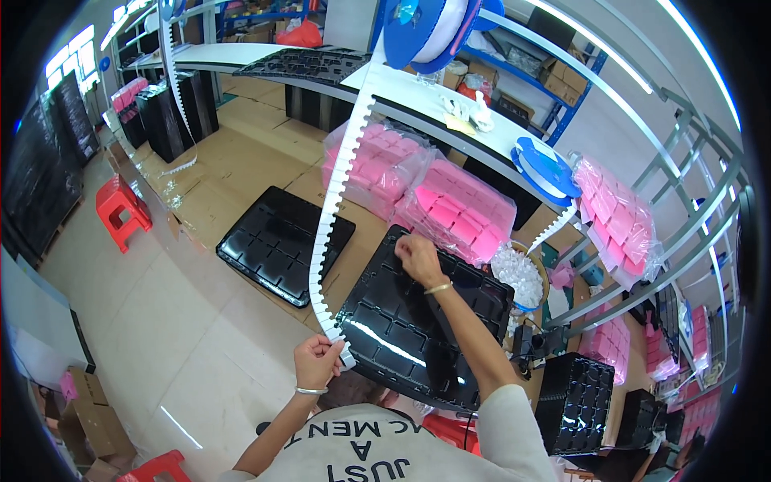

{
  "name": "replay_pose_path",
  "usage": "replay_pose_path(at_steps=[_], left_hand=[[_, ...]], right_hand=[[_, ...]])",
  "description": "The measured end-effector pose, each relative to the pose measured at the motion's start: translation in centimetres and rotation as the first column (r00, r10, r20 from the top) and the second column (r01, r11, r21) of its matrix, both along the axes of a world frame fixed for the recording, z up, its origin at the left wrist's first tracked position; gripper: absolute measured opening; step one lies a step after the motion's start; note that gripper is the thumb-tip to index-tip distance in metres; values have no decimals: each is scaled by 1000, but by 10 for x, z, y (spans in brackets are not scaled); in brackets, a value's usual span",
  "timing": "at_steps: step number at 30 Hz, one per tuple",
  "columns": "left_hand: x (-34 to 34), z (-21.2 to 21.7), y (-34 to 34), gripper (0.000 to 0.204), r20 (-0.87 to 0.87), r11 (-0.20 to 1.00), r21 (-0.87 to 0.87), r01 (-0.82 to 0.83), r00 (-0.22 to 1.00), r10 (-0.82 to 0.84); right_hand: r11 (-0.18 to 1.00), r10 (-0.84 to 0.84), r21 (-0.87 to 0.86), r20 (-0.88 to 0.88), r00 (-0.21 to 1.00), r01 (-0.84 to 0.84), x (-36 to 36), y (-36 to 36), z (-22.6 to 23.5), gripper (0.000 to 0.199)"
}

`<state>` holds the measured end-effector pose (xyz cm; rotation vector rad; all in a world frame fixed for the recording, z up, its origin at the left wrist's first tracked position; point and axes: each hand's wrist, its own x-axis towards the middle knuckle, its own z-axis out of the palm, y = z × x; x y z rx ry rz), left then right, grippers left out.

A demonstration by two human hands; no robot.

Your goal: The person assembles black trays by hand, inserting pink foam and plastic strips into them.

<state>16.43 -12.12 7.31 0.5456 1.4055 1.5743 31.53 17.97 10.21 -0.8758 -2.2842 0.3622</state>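
A long white strip with notched tabs (pixel 331 205) hangs from a blue reel (pixel 409 40) overhead. Its lower end is pinched between the fingers of my left hand (pixel 315 363), at the near left corner of a glossy black moulded tray (pixel 385 304). My right hand (pixel 419 259) is over the far part of this tray, its fingers curled together. Whatever those fingers may hold is too small or hidden. Another black tray (pixel 281 241) lies to the left, beyond the strip.
Pink foam pieces in clear bags (pixel 462 205) lie behind the tray. A basin of small white pieces (pixel 518 277) stands right of it, near a second blue reel (pixel 546 170). Stacked black trays (pixel 574 398) are at the lower right; a red stool (pixel 122 210) stands left.
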Motion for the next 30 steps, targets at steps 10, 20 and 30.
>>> replay_pose_path(at_steps=[10, 20, 30], left_hand=[[4, 16, -12, 16, 179, 1000, -12, -4, 984, 6], [6, 38, -31, 13, 344, 990, 36, 135, 929, -139], [-8, -48, -49, 16, 32, 983, -132, -131, 990, 136]], right_hand=[[617, 129, -736, -256, 958, -279, 10, -212, 47, 14], [669, 78, -714, -209, 975, -207, 9, -237, 33, 15], [856, 144, -482, -125, 982, -187, 0, -214, 46, 11]])
